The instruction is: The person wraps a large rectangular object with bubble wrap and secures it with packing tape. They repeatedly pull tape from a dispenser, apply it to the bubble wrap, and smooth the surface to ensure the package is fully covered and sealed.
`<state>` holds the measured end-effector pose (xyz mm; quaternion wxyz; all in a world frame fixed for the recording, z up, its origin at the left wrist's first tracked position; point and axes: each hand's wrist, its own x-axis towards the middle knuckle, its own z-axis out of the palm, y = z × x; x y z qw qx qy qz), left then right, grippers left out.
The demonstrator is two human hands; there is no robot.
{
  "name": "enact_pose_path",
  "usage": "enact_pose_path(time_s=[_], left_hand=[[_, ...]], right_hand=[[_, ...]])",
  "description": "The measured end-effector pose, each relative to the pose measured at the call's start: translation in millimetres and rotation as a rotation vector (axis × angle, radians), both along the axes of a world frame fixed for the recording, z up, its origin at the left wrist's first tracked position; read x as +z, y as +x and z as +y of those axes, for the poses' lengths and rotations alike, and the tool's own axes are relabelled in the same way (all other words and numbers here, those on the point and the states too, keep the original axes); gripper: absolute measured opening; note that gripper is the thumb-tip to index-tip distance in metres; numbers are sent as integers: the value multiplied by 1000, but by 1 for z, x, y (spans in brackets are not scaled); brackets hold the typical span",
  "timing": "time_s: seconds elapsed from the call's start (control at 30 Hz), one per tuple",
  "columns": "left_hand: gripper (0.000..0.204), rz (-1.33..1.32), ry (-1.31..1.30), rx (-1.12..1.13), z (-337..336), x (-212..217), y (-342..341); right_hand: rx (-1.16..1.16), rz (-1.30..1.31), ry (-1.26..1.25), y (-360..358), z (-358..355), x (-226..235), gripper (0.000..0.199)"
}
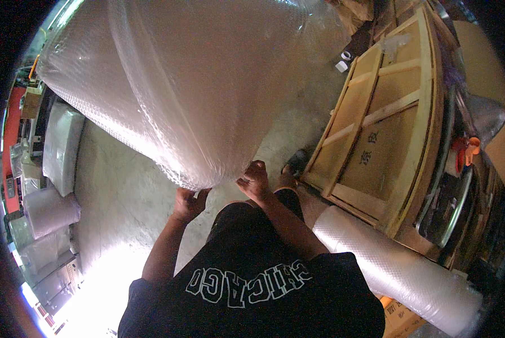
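Note:
A large bulky package wrapped in clear bubble wrap [207, 96] fills the upper middle, its near corner pointing at me. Under that corner, my left hand [190, 205] is closed on the edge of the wrap, its fingertips partly hidden by the film. To the right of the corner, my right hand [255, 181] has its fingers curled in a pinch at the wrap's edge. Loose folds of film run down the package and bunch between the two hands. What lies inside the wrapping cannot be made out.
On the right stands a wooden crate [375, 125], with an orange tape dispenser [465, 152] beyond it. A long roll of bubble wrap [399, 270] lies beside me. Wrapped packages [62, 147] line the left side. A small white roll [346, 56] sits on the concrete floor [109, 186].

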<state>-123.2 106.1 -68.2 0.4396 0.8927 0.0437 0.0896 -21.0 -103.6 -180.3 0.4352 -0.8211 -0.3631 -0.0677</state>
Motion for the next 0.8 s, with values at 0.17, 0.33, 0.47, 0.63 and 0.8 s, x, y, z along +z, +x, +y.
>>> enact_pose_path(time_s=[0.17,0.33,0.47,0.63,0.8], left_hand=[[22,-99,191,-33,3,-8,4],[31,19,113,-8,13,-32,-14],[31,7,-49,93,14,-38,-22],[31,-76,87,10,19,-41,-6],[29,-81,78,-13,39,-71,-16]], right_hand=[[29,242,-310,36,-10,-16,44],[-194,93,-425,29,-2,-32,54],[-20,337,-325,16,-1,2,57],[-77,229,-478,-3,25,-62,76],[-103,267,-445,-6,26,-32,72]])
